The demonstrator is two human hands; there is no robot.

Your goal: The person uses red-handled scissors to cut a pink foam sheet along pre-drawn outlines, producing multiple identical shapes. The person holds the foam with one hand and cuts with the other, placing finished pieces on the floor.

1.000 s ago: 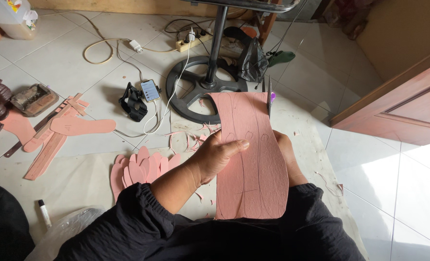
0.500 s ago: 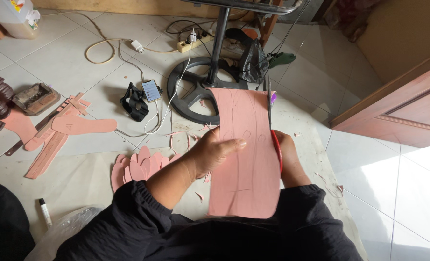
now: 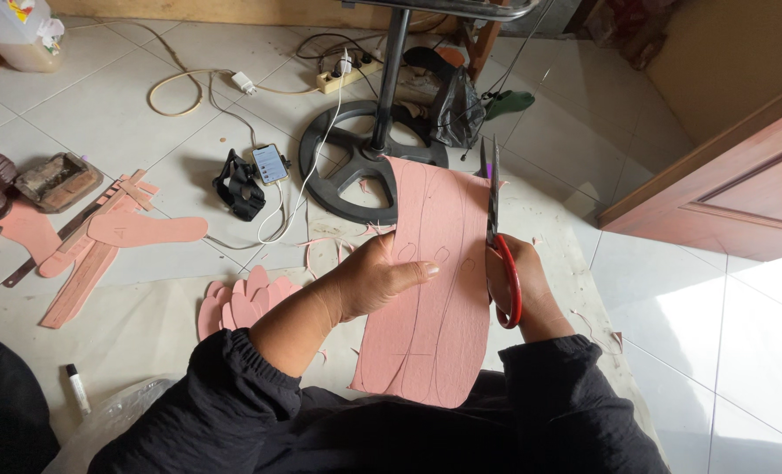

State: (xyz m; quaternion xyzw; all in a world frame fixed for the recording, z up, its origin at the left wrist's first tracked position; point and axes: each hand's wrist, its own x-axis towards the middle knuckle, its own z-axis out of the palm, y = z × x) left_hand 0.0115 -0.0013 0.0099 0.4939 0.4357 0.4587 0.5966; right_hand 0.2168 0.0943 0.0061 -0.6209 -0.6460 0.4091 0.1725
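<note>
The floor (image 3: 145,105) is of pale tiles, and a light sheet of paper (image 3: 136,325) is spread on it in front of the person, who sits low and looks down at the work. Behind stand the round black base of a stand (image 3: 356,171) with its pole, a power strip (image 3: 349,77) with cables, and a phone (image 3: 270,163) lying next to a black strap.

The left hand (image 3: 375,283) is closed on the pink sheet (image 3: 435,290), with the thumb on top and the fingers hidden under it, and holds it up above the lap. The right hand (image 3: 518,285) is closed in the red handles of the scissors (image 3: 496,228); the blades point away from the body and lie along the right edge of the sheet, near its far end.

On the sheet long curved lines and some small ovals are drawn in pencil. As far as one can see, these shapes are still whole inside the sheet, so I judge that most of this sheet is not yet cut. Some work seems already done: a small pile of pink cut pieces (image 3: 241,298) lies on the paper just beside the left arm, and a pink sole shape (image 3: 145,230) with some strips (image 3: 83,272) lies further left. Thin pink scraps are scattered around.
</note>
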